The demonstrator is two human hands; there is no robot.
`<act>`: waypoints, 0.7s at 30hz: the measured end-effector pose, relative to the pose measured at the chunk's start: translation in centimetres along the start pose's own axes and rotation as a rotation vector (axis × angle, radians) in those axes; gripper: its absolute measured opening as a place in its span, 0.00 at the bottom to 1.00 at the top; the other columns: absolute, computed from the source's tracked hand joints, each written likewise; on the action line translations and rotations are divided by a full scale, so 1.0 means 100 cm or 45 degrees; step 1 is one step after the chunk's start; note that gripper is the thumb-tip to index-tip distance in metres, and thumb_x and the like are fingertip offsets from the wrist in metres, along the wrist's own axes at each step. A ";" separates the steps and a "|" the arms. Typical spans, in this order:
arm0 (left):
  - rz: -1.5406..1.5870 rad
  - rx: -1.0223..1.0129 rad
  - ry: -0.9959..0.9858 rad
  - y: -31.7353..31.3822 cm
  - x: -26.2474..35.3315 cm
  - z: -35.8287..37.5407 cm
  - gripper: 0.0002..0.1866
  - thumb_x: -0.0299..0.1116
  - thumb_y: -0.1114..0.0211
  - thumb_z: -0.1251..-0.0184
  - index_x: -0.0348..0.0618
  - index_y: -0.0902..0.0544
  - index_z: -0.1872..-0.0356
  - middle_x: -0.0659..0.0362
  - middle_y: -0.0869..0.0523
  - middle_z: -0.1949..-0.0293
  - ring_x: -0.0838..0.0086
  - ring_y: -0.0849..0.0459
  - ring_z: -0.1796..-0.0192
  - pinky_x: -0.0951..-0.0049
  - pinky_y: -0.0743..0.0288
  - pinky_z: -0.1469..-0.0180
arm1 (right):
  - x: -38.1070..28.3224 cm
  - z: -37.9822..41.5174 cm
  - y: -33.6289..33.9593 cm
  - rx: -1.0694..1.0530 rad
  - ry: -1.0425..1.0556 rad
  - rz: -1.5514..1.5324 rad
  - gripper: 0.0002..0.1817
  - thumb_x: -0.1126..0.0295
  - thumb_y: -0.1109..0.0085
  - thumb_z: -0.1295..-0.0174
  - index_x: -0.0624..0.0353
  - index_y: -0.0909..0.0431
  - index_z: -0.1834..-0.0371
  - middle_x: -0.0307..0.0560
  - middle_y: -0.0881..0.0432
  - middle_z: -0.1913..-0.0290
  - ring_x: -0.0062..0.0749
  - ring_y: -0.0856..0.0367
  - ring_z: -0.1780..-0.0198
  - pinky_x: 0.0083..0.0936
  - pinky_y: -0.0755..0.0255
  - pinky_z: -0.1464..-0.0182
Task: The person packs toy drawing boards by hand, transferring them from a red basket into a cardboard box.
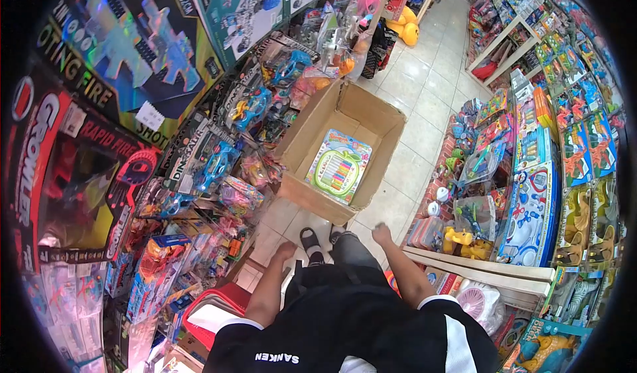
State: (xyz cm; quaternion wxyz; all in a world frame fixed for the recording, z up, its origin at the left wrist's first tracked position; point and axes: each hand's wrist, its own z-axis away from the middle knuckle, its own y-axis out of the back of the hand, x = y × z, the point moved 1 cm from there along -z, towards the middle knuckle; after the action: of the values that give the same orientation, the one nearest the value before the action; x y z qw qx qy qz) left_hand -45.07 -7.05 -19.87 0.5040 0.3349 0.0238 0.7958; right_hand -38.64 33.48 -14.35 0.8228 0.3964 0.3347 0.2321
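Observation:
My left hand (pixel 285 249) hangs low beside my body, near the left shelf; its fingers are too small and foreshortened to make out. On the other side my right hand (pixel 381 233) is held with its fingers curled in, and nothing shows in it. Ahead of both hands an open cardboard box (pixel 302 190) stands in the aisle, apart from them. Inside lies a flat toy pack (pixel 340 168) with a green apple-shaped frame and a row of colourful strips.
Packed toy shelves line both sides, with large toy gun boxes (pixel 79 174) on the left. A white shelf edge (pixel 478 267) runs close by my right arm. The tiled floor (pixel 415 81) stretches beyond the box. Near my left arm is a red item (pixel 232 298).

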 end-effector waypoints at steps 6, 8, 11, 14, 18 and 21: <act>0.341 -0.438 0.238 -0.074 -0.111 -0.013 0.24 0.48 0.46 0.29 0.32 0.17 0.59 0.46 0.13 0.59 0.63 0.12 0.60 0.63 0.21 0.63 | 0.138 0.015 -0.064 -0.880 0.375 0.637 0.12 0.64 0.29 0.57 0.54 0.16 0.68 0.51 0.15 0.67 0.49 0.16 0.59 0.43 0.21 0.60; 0.436 -0.464 0.305 -0.076 -0.120 0.004 0.18 0.47 0.42 0.33 0.41 0.18 0.65 0.55 0.18 0.67 0.70 0.18 0.69 0.68 0.28 0.71 | 0.128 0.039 -0.045 -0.894 0.431 0.769 0.14 0.62 0.27 0.57 0.54 0.16 0.67 0.50 0.15 0.66 0.48 0.16 0.58 0.42 0.21 0.59; 0.409 -0.411 0.361 -0.065 -0.087 0.054 0.16 0.47 0.41 0.34 0.43 0.20 0.63 0.58 0.17 0.68 0.72 0.18 0.72 0.68 0.29 0.74 | 0.133 0.064 -0.033 -0.911 1.096 1.064 0.13 0.63 0.34 0.47 0.59 0.18 0.62 0.50 0.14 0.66 0.45 0.14 0.61 0.40 0.21 0.64; 0.356 -0.290 0.268 -0.081 -0.097 0.056 0.22 0.48 0.43 0.33 0.36 0.19 0.56 0.53 0.13 0.62 0.67 0.12 0.67 0.64 0.22 0.70 | 0.124 0.086 -0.024 -0.858 -0.201 -0.002 0.13 0.65 0.43 0.40 0.61 0.19 0.58 0.51 0.14 0.65 0.40 0.13 0.68 0.35 0.22 0.71; 0.450 0.064 0.332 -0.099 -0.076 0.078 0.21 0.47 0.42 0.35 0.36 0.17 0.59 0.51 0.13 0.60 0.67 0.12 0.67 0.64 0.21 0.68 | 0.106 0.119 0.003 -0.697 -0.156 -0.200 0.15 0.65 0.49 0.38 0.64 0.20 0.56 0.53 0.13 0.62 0.36 0.13 0.72 0.30 0.23 0.74; -0.110 -0.219 -0.271 -0.131 -0.115 0.038 0.21 0.45 0.45 0.35 0.34 0.16 0.60 0.48 0.14 0.55 0.61 0.12 0.59 0.61 0.19 0.58 | 0.123 0.137 -0.001 -0.468 -0.133 -0.509 0.16 0.65 0.46 0.42 0.65 0.20 0.57 0.52 0.14 0.68 0.34 0.14 0.73 0.32 0.21 0.70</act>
State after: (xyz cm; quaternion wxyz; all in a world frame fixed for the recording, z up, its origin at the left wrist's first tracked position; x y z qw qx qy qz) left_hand -29.53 -11.14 -27.69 0.5641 0.3718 -0.0838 0.7325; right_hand -20.38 34.57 -12.57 0.9265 0.1781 0.3157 0.1010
